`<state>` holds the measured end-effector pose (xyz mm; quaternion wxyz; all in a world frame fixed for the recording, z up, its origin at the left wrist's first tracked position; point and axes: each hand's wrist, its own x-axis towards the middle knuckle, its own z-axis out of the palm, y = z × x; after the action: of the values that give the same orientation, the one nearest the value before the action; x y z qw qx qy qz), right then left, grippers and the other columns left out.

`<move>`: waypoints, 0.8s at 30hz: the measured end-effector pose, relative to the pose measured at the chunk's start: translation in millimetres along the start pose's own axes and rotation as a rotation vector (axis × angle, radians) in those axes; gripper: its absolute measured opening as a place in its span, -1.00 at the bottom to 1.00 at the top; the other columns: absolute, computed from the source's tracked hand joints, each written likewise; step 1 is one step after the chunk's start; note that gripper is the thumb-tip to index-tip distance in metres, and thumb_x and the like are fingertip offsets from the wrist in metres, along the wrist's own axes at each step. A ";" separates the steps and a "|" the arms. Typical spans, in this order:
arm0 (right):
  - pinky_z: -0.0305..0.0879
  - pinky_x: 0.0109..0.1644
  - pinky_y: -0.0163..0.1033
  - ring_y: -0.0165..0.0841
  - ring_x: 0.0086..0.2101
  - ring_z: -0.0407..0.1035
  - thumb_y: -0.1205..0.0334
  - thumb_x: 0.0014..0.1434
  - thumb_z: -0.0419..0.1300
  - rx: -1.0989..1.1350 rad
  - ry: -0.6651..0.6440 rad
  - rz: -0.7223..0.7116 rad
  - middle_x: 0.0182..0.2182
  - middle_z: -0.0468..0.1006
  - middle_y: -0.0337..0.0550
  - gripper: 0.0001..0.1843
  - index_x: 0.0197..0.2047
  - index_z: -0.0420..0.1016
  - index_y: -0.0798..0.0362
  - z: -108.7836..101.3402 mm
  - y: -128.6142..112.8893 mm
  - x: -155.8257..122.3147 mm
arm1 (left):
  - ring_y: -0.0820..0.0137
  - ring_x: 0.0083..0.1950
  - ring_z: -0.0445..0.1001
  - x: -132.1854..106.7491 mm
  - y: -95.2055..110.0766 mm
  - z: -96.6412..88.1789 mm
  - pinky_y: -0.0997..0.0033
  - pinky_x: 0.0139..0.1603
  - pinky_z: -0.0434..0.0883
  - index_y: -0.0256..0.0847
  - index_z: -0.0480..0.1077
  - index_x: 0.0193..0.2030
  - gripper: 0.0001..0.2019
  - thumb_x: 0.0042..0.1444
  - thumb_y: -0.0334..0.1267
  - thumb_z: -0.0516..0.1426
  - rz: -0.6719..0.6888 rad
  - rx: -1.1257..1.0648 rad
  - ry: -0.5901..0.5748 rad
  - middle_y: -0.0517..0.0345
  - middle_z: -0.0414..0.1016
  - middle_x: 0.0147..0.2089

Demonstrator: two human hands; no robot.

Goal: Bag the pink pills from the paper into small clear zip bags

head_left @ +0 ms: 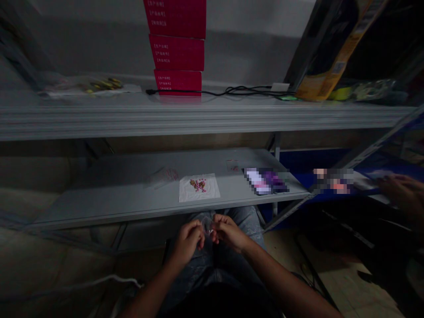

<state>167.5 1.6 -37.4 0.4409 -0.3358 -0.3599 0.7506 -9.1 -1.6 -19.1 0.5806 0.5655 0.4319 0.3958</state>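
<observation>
My left hand and my right hand meet just below the front edge of the lower grey shelf, above my lap. Both pinch a small clear plastic bag between their fingertips. On the shelf right above them lies a white sheet carrying a little pile of pink and dark small pieces. Left of the sheet rest more clear small bags.
An upper shelf holds three stacked red boxes, a black cable, a yellow-black carton and bagged items. Blurred objects sit at the lower shelf's right end. Another person's hand reaches in at far right.
</observation>
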 end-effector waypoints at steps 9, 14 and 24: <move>0.19 -0.55 -0.42 -0.50 -0.63 0.28 0.19 0.03 0.25 -0.149 -0.063 0.036 -0.60 0.46 -0.29 -0.85 -0.46 0.40 0.08 -1.4 -17.6 -4.0 | 0.07 0.36 0.29 3.0 6.2 -13.1 -0.06 0.36 0.22 -0.02 0.18 0.39 -0.24 0.04 -0.23 0.32 0.329 0.424 -0.122 -0.09 0.30 0.38; 0.11 -0.57 -0.44 -0.50 -0.64 0.28 0.24 0.03 0.20 -0.190 -0.045 0.034 -0.63 0.46 -0.29 -0.89 -0.46 0.38 0.08 -2.9 -20.7 -5.6 | 0.11 0.27 0.39 7.2 1.0 -12.9 -0.03 0.32 0.28 -0.02 0.32 0.30 -0.36 0.06 -0.27 0.30 0.270 0.379 -0.118 -0.05 0.41 0.27; 0.15 -0.56 -0.40 -0.49 -0.65 0.22 -0.02 0.25 0.24 -0.336 -0.021 -0.173 -0.57 0.43 -0.37 -0.71 -0.15 0.35 0.01 1.7 -30.9 -11.8 | 0.22 -0.09 0.55 12.1 -1.8 -12.0 0.35 -0.26 0.50 -0.18 0.45 0.08 -0.60 0.17 -0.05 0.24 0.061 0.041 -0.064 -0.05 0.55 0.01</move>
<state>183.6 1.3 -8.5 0.4378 -0.3645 -0.5124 0.6426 -16.7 13.6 -21.4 0.5700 0.6028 0.4035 0.3859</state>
